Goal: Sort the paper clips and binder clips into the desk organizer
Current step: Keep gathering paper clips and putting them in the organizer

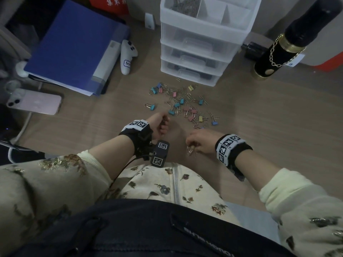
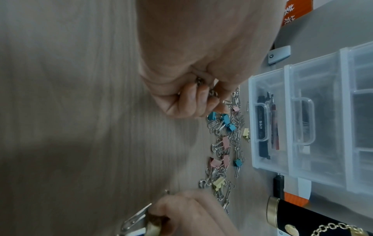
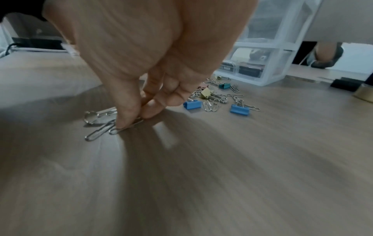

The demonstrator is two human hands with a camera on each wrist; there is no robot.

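On bench (image 1: 259, 127), mixed pile (image 1: 182, 104) unsorted — organizer (image 1: 202, 39) part-filled — left grip (image 1: 160, 124) fisted round clips, right grip (image 3: 139, 111) pinching paper clips (image 3: 101, 127).

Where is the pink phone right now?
In the head view the pink phone lies face down at the desk's far left, just below the blue binder and well left of the scattered clips.
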